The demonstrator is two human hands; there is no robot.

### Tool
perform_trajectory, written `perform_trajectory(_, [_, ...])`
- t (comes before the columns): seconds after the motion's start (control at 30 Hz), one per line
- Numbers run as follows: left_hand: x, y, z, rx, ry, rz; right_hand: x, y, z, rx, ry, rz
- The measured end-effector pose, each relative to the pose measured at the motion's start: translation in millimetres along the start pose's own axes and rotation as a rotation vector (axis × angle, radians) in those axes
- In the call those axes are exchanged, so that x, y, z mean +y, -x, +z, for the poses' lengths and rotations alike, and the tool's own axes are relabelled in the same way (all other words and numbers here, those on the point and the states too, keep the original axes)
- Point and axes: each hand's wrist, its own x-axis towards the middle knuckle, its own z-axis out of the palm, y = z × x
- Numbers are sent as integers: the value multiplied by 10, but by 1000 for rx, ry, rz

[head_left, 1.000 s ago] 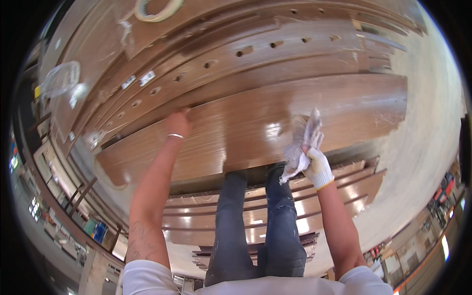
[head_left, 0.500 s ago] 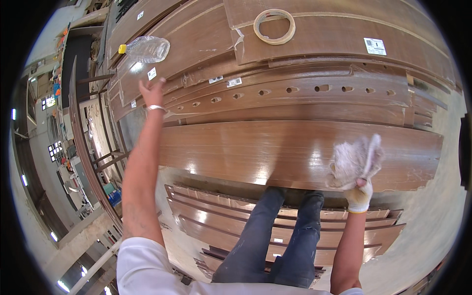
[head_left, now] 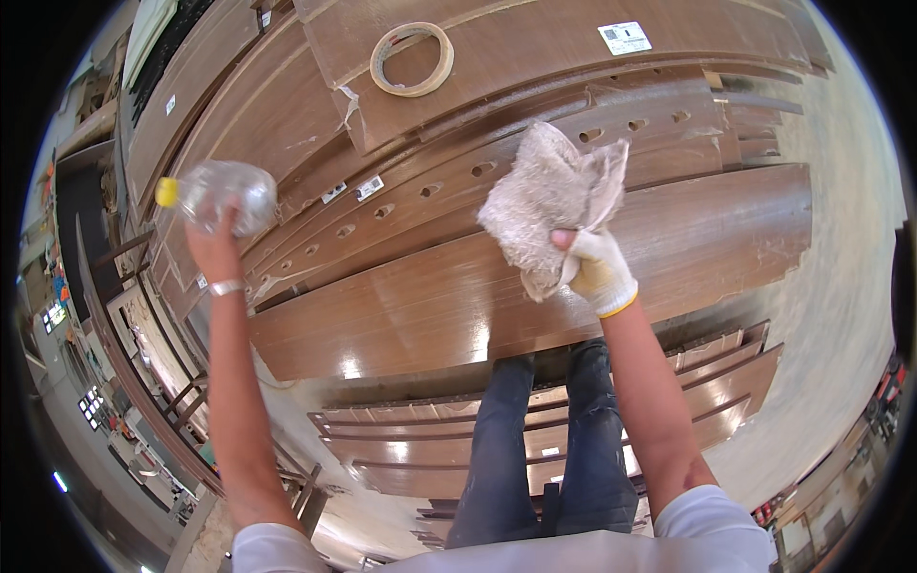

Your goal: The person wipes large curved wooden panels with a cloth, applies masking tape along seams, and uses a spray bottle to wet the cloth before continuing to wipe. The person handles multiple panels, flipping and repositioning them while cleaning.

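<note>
My bare left hand [head_left: 212, 246] has its fingers around a clear plastic bottle [head_left: 244, 186] with a yellow cap at the far left. The bottle lies sideways, cap to the left, and the hand is a little blurred. In a white knitted glove, my right hand [head_left: 597, 269] grips a fluffy, pale greyish cloth [head_left: 544, 196], its bare thumb pressed on the cloth. The bunched cloth is held up over a long, glossy brown wood panel [head_left: 411, 310] in front of my legs.
Stacked brown panels with a row of holes [head_left: 430, 190] lie beyond the long panel. A roll of tape [head_left: 443, 72] rests on a far panel near a white label [head_left: 624, 38]. More panels [head_left: 420, 425] lie beneath my legs. A metal frame [head_left: 115, 358] stands at left.
My left hand has reached the bottle and closed around it. My right hand has raised the cloth and brought it left. The whole view has turned and shifted.
</note>
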Motion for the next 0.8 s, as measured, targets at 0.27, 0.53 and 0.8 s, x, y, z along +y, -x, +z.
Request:
perform_trajectory(0.27, [1297,1797,1108,-388,-448,622,462,107,-198,259,-166,127])
perform_trajectory(0.53, [1623,1753,1474,-309,-674,837,549,283,-158,189,337,107])
perform_trajectory(0.8, [1500,1785,986,-377,-726,692,741,257,233,168,578,104])
